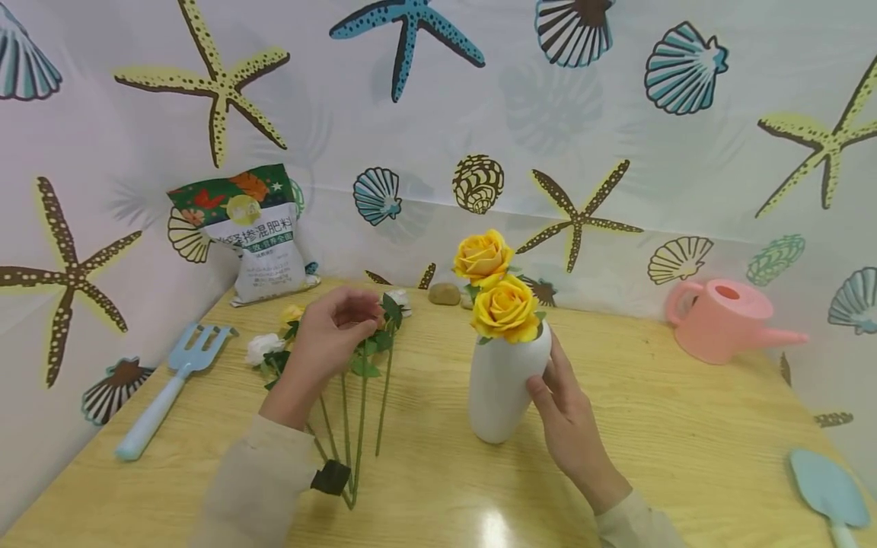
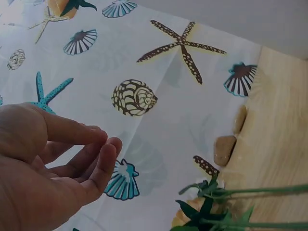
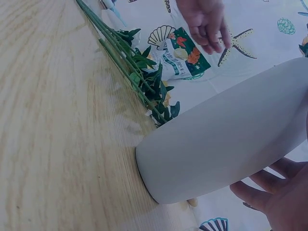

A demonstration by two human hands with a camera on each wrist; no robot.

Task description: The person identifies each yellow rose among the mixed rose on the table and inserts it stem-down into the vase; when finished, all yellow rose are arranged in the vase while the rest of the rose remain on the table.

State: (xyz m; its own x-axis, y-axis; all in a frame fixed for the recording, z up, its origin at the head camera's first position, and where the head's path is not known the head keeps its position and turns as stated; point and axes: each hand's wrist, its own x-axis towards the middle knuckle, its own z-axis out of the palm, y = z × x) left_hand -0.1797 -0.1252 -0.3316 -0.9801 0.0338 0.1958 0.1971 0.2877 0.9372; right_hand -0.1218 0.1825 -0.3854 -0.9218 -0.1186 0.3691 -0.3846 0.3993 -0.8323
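A white vase (image 1: 503, 388) stands upright on the wooden table (image 1: 685, 457), near the middle and a bit closer to the front edge. Two yellow roses (image 1: 496, 289) stick up out of its top. The right hand (image 1: 572, 422) is on the right side of the vase. Its thumb and fingers curl around the vase wall and touch it. In the right wrist view the fingers (image 3: 262, 192) lie under the round side of the vase (image 3: 226, 139), which fills most of that view.

The left hand (image 1: 332, 331) is up over a bunch of loose flowers (image 1: 356, 358) that lie flat on the table, to the left of the vase. Their long green stems point to the front edge, and their leaves and blooms point to the back edge. In the left wrist view the fingers (image 2: 91, 159) are bent a little and close together, with nothing between them. The stems (image 2: 250, 207) lie below the hand and do not touch it there. From the head view I cannot tell if the fingertips touch a bloom.

A blue garden fork (image 1: 171, 388) lies near the left edge. A bag (image 1: 256, 236) leans in the back left corner. A pink watering can (image 1: 726, 320) sits near the back right corner. A blue trowel (image 1: 829, 491) lies at the front right corner. Small stones (image 1: 445, 294) sit at the back edge.
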